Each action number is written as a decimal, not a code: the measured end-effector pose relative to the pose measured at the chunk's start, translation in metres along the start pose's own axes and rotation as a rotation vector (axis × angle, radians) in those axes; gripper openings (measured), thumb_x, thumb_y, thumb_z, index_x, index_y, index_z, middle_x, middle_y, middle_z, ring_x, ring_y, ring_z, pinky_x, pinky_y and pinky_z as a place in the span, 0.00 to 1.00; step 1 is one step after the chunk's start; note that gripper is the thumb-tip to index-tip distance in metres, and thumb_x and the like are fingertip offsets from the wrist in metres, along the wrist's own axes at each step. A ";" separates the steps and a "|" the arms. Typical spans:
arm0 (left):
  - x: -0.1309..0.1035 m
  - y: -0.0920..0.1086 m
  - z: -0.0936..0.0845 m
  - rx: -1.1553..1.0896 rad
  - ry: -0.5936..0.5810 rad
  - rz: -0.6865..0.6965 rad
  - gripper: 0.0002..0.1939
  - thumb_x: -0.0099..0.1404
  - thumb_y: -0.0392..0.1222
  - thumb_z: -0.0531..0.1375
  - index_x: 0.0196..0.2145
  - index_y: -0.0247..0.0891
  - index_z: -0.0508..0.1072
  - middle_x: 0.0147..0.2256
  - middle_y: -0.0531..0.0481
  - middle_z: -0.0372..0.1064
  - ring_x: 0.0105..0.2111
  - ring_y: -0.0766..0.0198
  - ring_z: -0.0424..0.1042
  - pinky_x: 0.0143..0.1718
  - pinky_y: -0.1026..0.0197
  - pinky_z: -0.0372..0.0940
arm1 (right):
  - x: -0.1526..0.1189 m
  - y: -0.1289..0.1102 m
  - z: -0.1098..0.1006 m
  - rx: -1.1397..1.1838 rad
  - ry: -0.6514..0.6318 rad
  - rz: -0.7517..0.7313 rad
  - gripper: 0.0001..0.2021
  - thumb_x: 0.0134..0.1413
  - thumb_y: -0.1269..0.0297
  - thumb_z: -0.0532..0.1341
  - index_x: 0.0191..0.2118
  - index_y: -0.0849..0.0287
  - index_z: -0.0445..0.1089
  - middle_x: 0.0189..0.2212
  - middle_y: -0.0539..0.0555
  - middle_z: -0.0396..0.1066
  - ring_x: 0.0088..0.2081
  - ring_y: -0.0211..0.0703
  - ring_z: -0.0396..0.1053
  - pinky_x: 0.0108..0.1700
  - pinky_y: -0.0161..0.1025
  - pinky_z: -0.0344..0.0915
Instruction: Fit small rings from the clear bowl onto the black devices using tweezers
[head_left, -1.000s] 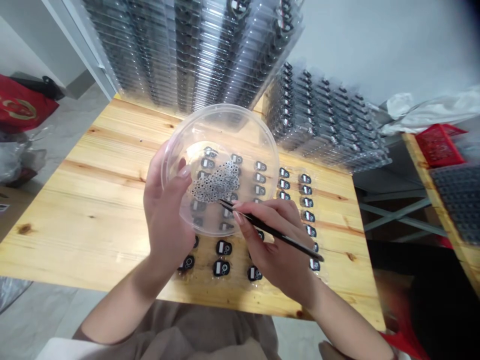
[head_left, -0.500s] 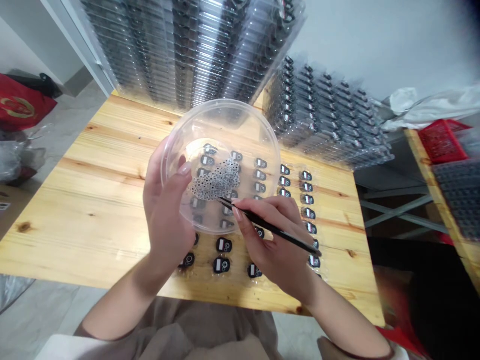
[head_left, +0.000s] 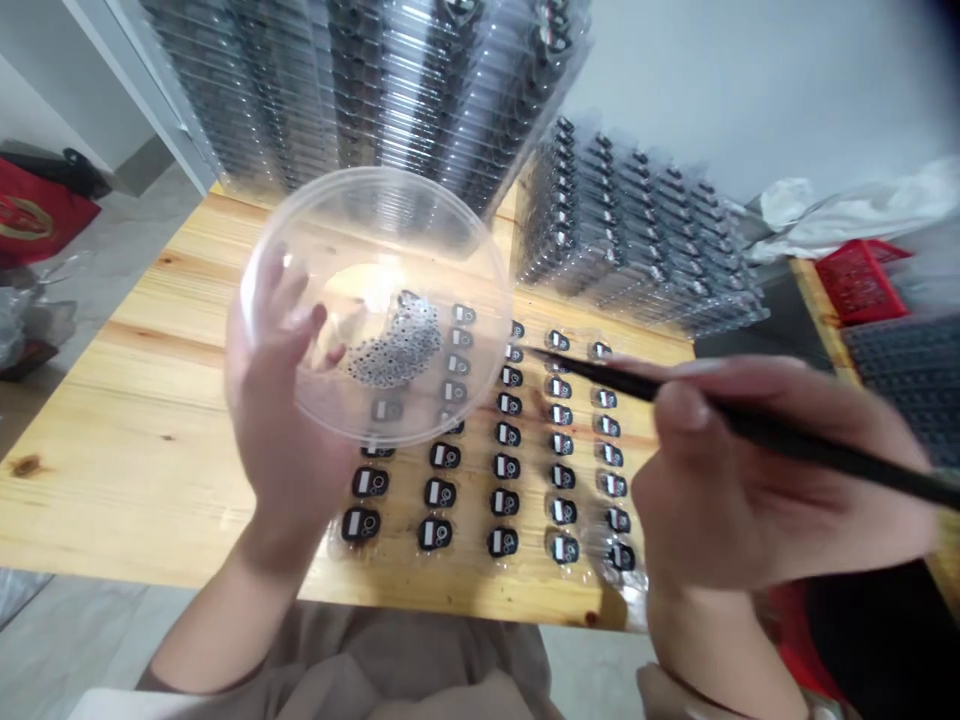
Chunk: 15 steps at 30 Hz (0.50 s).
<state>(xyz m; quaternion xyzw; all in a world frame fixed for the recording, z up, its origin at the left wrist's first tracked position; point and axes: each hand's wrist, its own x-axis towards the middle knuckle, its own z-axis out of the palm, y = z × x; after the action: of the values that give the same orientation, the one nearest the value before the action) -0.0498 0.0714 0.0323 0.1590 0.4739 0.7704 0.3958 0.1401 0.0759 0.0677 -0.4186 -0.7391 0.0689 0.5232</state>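
My left hand (head_left: 289, 420) holds a round clear plastic tub (head_left: 390, 430) tilted above the table, its fingers wrapped round the left side. Small silvery ring-like parts (head_left: 397, 350) lie heaped inside it. Black tweezers (head_left: 615, 378) are pinched in my right hand (head_left: 757, 470), raised at the right, with their tips beside the tub's right rim. Whether the tips carry a part is too small to tell. Under both hands a clear tray holds rows of small black devices (head_left: 503, 501) with white labels; the tub covers some of them.
Tall stacked clear trays (head_left: 375, 90) stand at the back of the wooden table (head_left: 112, 420). A lower tray stack (head_left: 637, 230) is behind to the right. A red basket (head_left: 859, 282) sits at the far right, and a red bag (head_left: 41, 215) at the far left.
My right hand has drawn the tweezers out of the tub, moving to the right and nearer the camera. My left hand has shifted left with the tub.
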 end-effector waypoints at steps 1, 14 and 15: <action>0.002 0.001 -0.001 -0.006 0.023 0.018 0.22 0.49 0.39 0.62 0.44 0.48 0.74 0.50 0.53 0.66 0.56 0.53 0.61 0.56 0.50 0.57 | 0.005 0.006 -0.001 0.005 0.127 0.003 0.09 0.55 0.73 0.61 0.38 0.50 0.73 0.28 0.48 0.70 0.28 0.40 0.69 0.29 0.39 0.65; 0.011 0.003 -0.003 -0.056 0.136 0.070 0.22 0.47 0.38 0.62 0.42 0.49 0.75 0.55 0.53 0.62 0.57 0.50 0.59 0.58 0.44 0.54 | -0.016 0.106 0.048 -0.042 -0.298 0.252 0.06 0.55 0.63 0.59 0.34 0.56 0.72 0.32 0.51 0.75 0.31 0.40 0.69 0.35 0.38 0.65; 0.011 0.003 -0.003 -0.054 0.136 0.072 0.21 0.47 0.38 0.62 0.42 0.50 0.75 0.55 0.53 0.62 0.57 0.50 0.59 0.59 0.43 0.53 | -0.016 0.107 0.050 -0.040 -0.313 0.238 0.05 0.55 0.63 0.59 0.34 0.55 0.71 0.32 0.51 0.75 0.32 0.42 0.70 0.37 0.39 0.66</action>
<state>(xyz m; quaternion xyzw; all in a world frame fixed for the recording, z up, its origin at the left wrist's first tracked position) -0.0606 0.0773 0.0322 0.1127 0.4728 0.8056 0.3388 0.1587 0.1501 -0.0234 -0.4973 -0.7580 0.1797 0.3818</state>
